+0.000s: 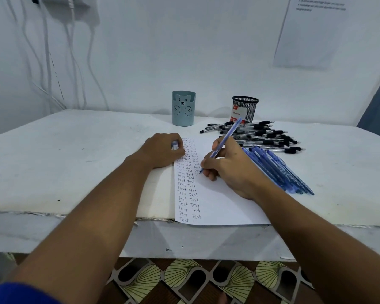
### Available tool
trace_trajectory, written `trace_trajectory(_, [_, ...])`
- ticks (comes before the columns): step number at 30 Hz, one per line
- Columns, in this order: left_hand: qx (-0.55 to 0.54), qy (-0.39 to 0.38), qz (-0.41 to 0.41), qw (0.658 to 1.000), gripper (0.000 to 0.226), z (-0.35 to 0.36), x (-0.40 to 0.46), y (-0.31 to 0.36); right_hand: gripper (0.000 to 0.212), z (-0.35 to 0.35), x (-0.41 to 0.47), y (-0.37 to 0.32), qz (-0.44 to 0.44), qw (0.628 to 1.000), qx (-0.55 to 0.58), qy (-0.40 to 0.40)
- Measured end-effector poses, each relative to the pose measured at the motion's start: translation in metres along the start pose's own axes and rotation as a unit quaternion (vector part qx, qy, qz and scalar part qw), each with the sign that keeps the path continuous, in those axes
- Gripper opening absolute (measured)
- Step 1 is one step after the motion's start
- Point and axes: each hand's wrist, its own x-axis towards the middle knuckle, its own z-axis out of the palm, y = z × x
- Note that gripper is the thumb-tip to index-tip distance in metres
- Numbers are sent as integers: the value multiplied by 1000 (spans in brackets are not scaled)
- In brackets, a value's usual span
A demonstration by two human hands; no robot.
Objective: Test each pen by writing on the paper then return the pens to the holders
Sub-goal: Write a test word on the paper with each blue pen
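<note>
White table [75, 154] bearing, beneath both hands, a sheet of paper [219, 205] with columns of "Test". Right hand [230, 170] grips a blue pen [223, 143], tip touching the paper; left hand [162, 150] rests on the paper's left edge, fingers curled round a small pen cap [175, 146]. Just right of the right hand: blue pens [279, 170]; beyond them, black pens [261, 134]. Beyond the hands stand a bear holder [183, 108] and a mesh holder [246, 108].
</note>
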Motion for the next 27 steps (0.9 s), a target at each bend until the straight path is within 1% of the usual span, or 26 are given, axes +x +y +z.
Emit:
trace_trajectory(2, [0, -2, -2, 1000, 12, 0, 0, 0, 35, -1, 1, 1, 2, 1000, 12, 7])
trace_trajectory(5, [-7, -3, -6, 1000, 11, 0, 0, 0, 35, 0, 2, 2, -1, 1000, -8, 3])
trace_trajectory(9, [-11, 3, -3, 1000, 10, 0, -1, 1, 35, 0, 1, 0, 3, 1000, -7, -2])
trace_trajectory(15, [-4, 4, 5, 1000, 10, 1, 1, -3, 36, -3, 1, 1, 13, 998, 53, 22])
trace_trajectory(19, [-12, 12, 0, 1000, 11, 1, 2, -3, 34, -2, 1, 0, 13, 999, 27, 14])
trace_trajectory(22, [-35, 24, -15, 999, 17, -1, 2, 1, 33, -1, 2, 2, 10, 1000, 14, 20])
trace_trajectory(25, [-74, 16, -38, 996, 23, -4, 0, 8, 32, 0, 2, 3, 4, 1000, -6, 25])
trace_trajectory(27, [-112, 15, -58, 992, 37, -6, -2, 12, 32, 0, 1, 2, 1, 1000, -22, 21])
